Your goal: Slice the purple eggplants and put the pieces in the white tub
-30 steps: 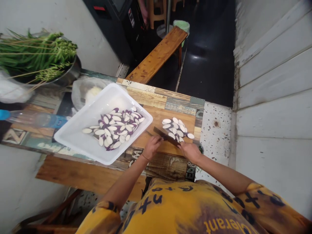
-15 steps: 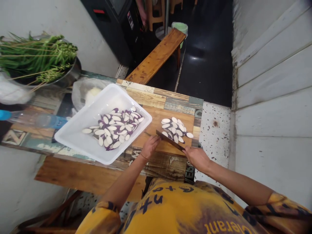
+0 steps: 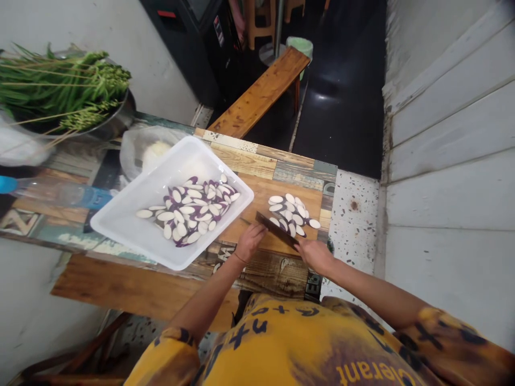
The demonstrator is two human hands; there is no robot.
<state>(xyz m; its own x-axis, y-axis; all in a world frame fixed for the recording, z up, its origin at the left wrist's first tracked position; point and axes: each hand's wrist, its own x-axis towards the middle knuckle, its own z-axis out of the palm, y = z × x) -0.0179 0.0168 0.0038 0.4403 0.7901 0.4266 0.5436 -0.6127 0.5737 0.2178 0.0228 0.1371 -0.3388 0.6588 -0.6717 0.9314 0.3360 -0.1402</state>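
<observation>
My right hand point(image 3: 316, 256) is closed around the handle of a kitchen knife point(image 3: 277, 230), whose dark blade slants over the wooden cutting board point(image 3: 257, 187). Close to the blade's far end, my left hand point(image 3: 249, 242) is closed, its fingers curled down at the board. A thin dark tip pokes out beyond those fingers; what they grip is mostly hidden. Just past the blade lies a loose pile of oval eggplant slices point(image 3: 296, 210), white with purple skin. More such slices point(image 3: 193, 206) lie in a white plastic tub point(image 3: 120, 228) to the left.
Behind the tub sits a clear plastic bag point(image 3: 134, 145) with something pale inside. A plastic bottle point(image 3: 60, 192) with a blue cap lies at left, near a metal bowl point(image 3: 127, 110) of skewered greens point(image 3: 60, 80). A wooden bench point(image 3: 261, 91) stands beyond the table.
My right hand has shifted left with the knife, and the blade now shows more of its flat side. My left hand stays nearly in place.
</observation>
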